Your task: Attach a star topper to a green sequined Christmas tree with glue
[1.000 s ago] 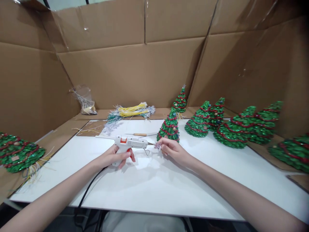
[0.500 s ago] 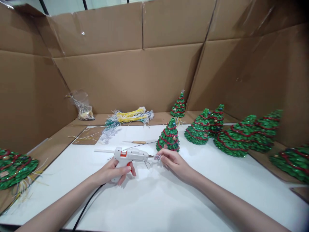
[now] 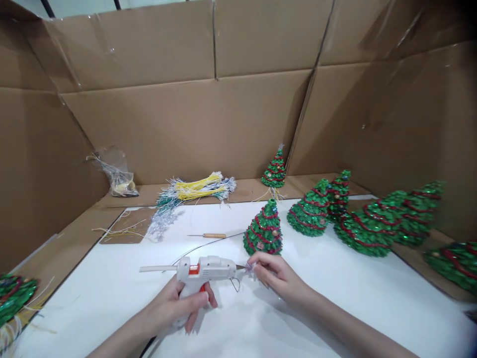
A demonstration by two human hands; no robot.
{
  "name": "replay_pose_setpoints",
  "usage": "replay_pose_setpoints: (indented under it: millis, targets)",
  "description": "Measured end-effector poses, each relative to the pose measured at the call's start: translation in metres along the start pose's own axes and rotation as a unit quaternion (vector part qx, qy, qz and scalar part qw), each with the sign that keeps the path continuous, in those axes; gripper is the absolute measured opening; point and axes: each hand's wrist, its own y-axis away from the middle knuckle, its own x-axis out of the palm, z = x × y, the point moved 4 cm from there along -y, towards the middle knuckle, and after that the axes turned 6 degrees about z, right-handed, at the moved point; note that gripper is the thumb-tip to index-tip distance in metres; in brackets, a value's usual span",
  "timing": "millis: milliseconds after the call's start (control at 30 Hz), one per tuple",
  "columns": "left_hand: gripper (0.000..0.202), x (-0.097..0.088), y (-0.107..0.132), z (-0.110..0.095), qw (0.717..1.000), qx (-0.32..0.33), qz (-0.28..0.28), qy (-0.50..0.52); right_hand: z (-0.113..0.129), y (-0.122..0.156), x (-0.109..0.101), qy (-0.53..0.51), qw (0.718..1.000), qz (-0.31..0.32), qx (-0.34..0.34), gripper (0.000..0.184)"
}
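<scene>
My left hand (image 3: 179, 308) is wrapped round the handle of a white glue gun (image 3: 203, 271) with an orange trigger, a glue stick jutting out to the left. Its nozzle points right and touches a small silvery ornament (image 3: 250, 267) pinched in the fingertips of my right hand (image 3: 278, 278). Both hands hover low over a white table (image 3: 335, 308). Just behind my right hand stands a small green tree (image 3: 264, 231) with red garland.
More green trees (image 3: 311, 211) stand in a row at the right, one tree (image 3: 275, 170) at the back, another (image 3: 13, 293) at the far left. Bundled yellow and silver wires (image 3: 197, 185), an awl (image 3: 210, 235) and a plastic bag (image 3: 117, 174) lie behind. Cardboard walls surround everything.
The view has tilted up, so hands and table sit lower in frame. The glue gun's nozzle has closed the gap to the ornament in my right hand.
</scene>
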Motion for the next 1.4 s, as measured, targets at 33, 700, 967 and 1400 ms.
replay_pose_setpoints:
  millis: [33,700,967,1400]
  targets:
    - [0.049,0.000,-0.001,0.001,1.000,-0.002,0.000,0.004,-0.001,0.000,-0.001,0.003,1.000,0.000,-0.001,0.037]
    - [0.038,-0.020,-0.003,0.005,0.999,0.007,0.048,0.020,-0.001,-0.001,0.010,0.016,0.999,-0.038,0.000,0.032]
    - [0.042,-0.018,0.006,0.006,0.999,0.007,0.042,-0.012,0.008,0.001,0.012,0.046,0.998,-0.024,-0.030,0.030]
    - [0.045,-0.012,0.009,0.001,0.994,0.034,0.055,-0.087,0.006,0.009,0.016,0.040,0.999,-0.010,-0.033,0.034]
